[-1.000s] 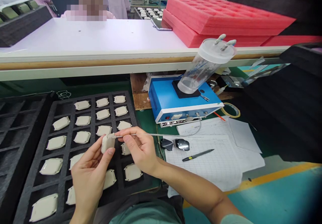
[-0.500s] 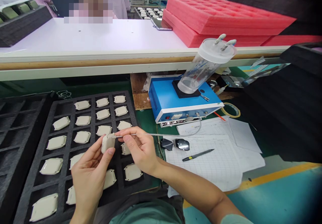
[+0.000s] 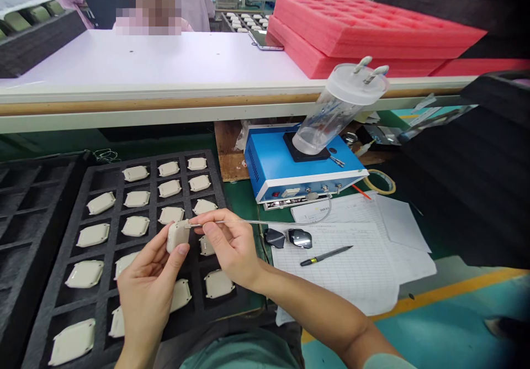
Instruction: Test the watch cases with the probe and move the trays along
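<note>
Cream plastic casing (image 3: 178, 235) sits upright in the left hand (image 3: 147, 297), its fingers clenched around the edges, at the middle of the view above the black foam tray (image 3: 111, 209). Right hand (image 3: 232, 247): fingers pinch a thin metal probe (image 3: 215, 223), its tip at the casing's top edge. Whether the tip enters the casing or only touches it is too small to tell. A clear tube (image 3: 290, 222) runs from the probe to a blue bench unit (image 3: 269, 162), which carries a tilted clear plastic canister (image 3: 337, 115) with a white lid.

Progress: one casing is out in hand; many like it sit in the tray's slots. Nothing visible marks any as finished or unfinished. A ruled paper form (image 3: 331, 275) and a pen (image 3: 325, 256) lie on the green tabletop (image 3: 244, 206) to the right.
</note>
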The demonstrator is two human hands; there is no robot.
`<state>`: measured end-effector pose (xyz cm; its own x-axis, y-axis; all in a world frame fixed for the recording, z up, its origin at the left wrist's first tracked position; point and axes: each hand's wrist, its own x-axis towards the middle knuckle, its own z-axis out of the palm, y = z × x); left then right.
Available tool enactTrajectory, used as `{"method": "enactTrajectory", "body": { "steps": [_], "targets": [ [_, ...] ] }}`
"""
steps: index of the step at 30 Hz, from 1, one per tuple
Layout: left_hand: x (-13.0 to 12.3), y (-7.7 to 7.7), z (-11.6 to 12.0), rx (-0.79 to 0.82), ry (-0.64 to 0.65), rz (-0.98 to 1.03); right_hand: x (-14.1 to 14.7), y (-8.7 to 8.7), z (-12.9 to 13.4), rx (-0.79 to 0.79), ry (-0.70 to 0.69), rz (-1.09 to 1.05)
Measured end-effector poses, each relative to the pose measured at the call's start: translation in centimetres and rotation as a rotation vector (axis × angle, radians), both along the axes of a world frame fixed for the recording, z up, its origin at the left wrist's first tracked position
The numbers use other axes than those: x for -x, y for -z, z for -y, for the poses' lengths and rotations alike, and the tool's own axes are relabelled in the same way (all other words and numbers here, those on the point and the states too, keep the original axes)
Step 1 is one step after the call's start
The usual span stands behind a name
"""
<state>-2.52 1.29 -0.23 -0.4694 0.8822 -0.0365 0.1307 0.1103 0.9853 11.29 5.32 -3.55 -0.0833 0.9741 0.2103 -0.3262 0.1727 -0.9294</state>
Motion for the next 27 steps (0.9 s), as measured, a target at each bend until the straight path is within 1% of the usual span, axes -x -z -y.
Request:
{"method": "enactTrajectory", "body": {
  "steps": [14, 19, 27],
  "targets": [
    [0.19, 0.32, 0.20, 0.004, 0.024, -0.020, -0.03, -0.16, 0.02, 0.022, -0.002, -0.009],
    [0.11, 0.29, 0.13, 0.001, 0.014, -0.009, -0.04, -0.24, 0.01, 0.005, -0.004, -0.029],
    [0.17, 0.17, 0.13, -0.005, 0.012, 0.012, -0.04, -0.48, -0.06, 0.013, 0.005, -0.001]
  ]
}}
